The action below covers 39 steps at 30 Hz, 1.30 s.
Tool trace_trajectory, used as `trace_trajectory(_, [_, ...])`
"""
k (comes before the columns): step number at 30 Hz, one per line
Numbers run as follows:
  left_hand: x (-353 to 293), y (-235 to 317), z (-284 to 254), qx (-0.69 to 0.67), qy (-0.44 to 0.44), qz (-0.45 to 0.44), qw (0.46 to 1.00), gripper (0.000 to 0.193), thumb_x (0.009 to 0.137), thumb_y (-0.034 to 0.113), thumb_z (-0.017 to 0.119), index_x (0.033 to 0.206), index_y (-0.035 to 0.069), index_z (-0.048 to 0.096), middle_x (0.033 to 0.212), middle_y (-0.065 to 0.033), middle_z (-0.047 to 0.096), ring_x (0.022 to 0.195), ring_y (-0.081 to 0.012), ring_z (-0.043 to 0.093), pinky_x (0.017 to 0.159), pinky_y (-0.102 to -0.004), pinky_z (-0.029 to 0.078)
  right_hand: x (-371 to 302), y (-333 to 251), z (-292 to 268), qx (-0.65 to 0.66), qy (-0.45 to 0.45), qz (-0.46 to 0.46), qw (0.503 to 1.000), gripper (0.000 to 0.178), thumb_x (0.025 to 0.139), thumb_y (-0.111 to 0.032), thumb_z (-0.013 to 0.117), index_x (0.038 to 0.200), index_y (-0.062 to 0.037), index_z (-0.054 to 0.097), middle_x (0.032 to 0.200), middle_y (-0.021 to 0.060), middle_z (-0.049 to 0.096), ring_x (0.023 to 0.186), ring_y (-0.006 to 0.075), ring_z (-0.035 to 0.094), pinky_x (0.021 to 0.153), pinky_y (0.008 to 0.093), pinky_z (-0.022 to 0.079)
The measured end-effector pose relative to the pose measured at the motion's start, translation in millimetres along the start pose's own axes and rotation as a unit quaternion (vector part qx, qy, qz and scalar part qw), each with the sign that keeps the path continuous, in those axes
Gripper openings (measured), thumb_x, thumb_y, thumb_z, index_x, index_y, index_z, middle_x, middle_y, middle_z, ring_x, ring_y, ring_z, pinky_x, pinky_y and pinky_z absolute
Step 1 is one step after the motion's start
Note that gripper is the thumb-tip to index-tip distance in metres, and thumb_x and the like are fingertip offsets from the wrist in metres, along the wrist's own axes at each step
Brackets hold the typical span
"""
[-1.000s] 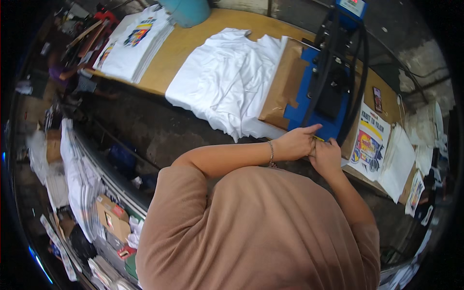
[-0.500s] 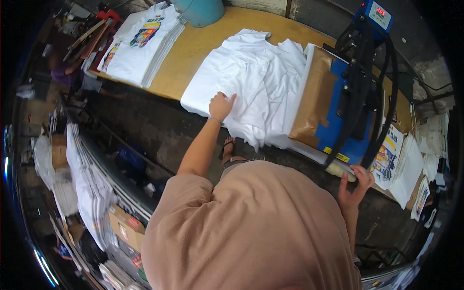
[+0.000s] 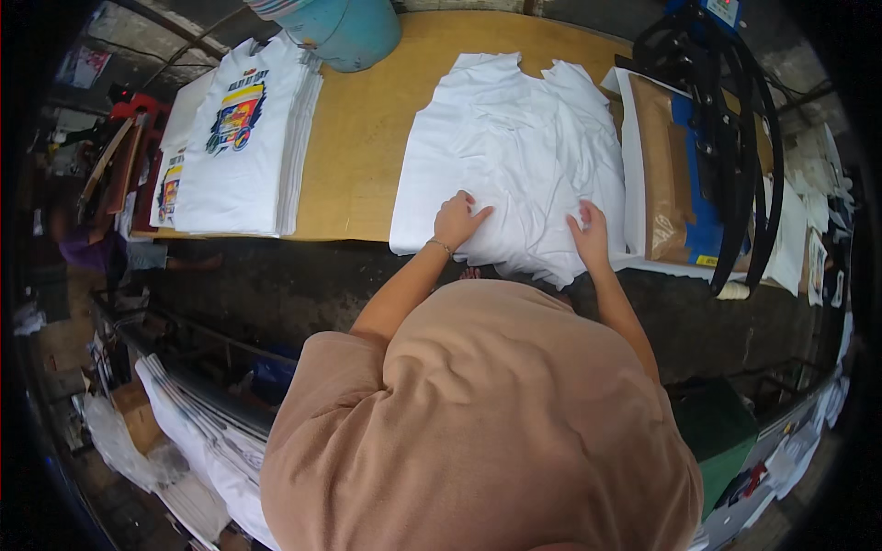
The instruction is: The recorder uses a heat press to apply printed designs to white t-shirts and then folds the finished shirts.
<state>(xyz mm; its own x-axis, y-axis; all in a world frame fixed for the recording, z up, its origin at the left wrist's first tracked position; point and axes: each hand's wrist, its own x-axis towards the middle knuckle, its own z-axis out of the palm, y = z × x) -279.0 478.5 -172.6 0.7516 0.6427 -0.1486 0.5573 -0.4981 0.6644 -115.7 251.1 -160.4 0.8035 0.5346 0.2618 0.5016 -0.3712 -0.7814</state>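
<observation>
White T-shirts [image 3: 510, 138] lie rumpled on the table in front of me, with their neck ends toward the far side. My left hand [image 3: 459, 223] rests on the near left part of the cloth, thumb apart from the fingers. At the near right part of the same cloth is my right hand [image 3: 591, 230], thumb and fingers apart, touching the fabric. Neither hand visibly grips anything. To the right of the shirts stands a heat press [image 3: 707, 174] with black arms and a blue and brown taped platen.
A tall stack of printed white shirts [image 3: 230, 193] lies at the table's left end. Behind it stands a blue bucket [image 3: 354, 37] on the yellow-brown tabletop [image 3: 358, 138]. More white cloth [image 3: 787, 239] lies beyond the press. Another person [image 3: 96, 243] is at the far left.
My right hand has left the press handle and come across to the shirts. My left hand stays on the cloth. The view has turned toward the right.
</observation>
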Motion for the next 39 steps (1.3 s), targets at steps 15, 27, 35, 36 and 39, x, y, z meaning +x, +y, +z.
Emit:
trace_trajectory(15, [-37, -96, -69, -0.530, 0.167, -0.165, 0.815, 0.013, 0.088, 0.017, 0.047, 0.077, 0.010, 0.048, 0.069, 0.0040, 0.037, 0.062, -0.0063, 0.033, 0.055, -0.0235, 0.031, -13, 27, 17, -0.011, 0.069, 0.109, 0.992, 0.028, 0.072, -0.014, 0.070, 0.092, -0.0014, 0.055, 0.080, 0.0101, 0.054, 0.075, 0.0235, 0.052, 0.067, 0.0324, 0.044])
trace_trajectory(27, [-51, -146, -88, -0.731, -0.129, -0.240, 0.625, 0.038, 0.096, 0.025, 0.038, 0.118, -0.005, 0.048, 0.119, -0.0168, 0.055, 0.110, -0.0262, 0.055, 0.094, -0.0384, 0.045, -17, 6, 56, -0.142, 0.140, 0.078, 0.977, 0.055, 0.073, -0.026, 0.073, 0.115, -0.0014, 0.047, 0.104, 0.0172, 0.050, 0.102, 0.0297, 0.046, 0.088, 0.0383, 0.036])
trace_trajectory(35, [-69, -99, -78, -0.720, -0.379, -0.236, 0.531, 0.045, 0.097, 0.028, 0.036, 0.134, 0.002, 0.038, 0.130, -0.0148, 0.048, 0.115, -0.0253, 0.051, 0.097, -0.0397, 0.043, 24, 52, 53, -0.015, 0.129, 0.219, 0.967, 0.038, 0.076, -0.024, 0.069, 0.105, -0.0031, 0.058, 0.095, 0.0151, 0.055, 0.093, 0.0277, 0.052, 0.081, 0.0369, 0.042])
trace_trajectory(36, [-70, -94, -80, -0.703, -0.358, -0.260, 0.556, 0.045, 0.097, 0.028, 0.036, 0.134, 0.002, 0.038, 0.130, -0.0148, 0.048, 0.115, -0.0253, 0.051, 0.097, -0.0397, 0.043, 29, 55, 52, -0.012, 0.122, 0.180, 0.976, 0.035, 0.075, -0.024, 0.069, 0.103, -0.0047, 0.060, 0.093, 0.0144, 0.056, 0.091, 0.0275, 0.053, 0.080, 0.0364, 0.043])
trace_trajectory(39, [-67, -87, -85, -0.713, -0.373, -0.262, 0.532, 0.047, 0.097, 0.032, 0.035, 0.133, 0.001, 0.038, 0.130, -0.0145, 0.048, 0.117, -0.0246, 0.050, 0.099, -0.0393, 0.042, 40, 60, 55, -0.083, 0.105, 0.123, 0.983, 0.035, 0.073, -0.023, 0.071, 0.103, -0.0074, 0.061, 0.091, 0.0135, 0.056, 0.090, 0.0275, 0.053, 0.081, 0.0353, 0.043])
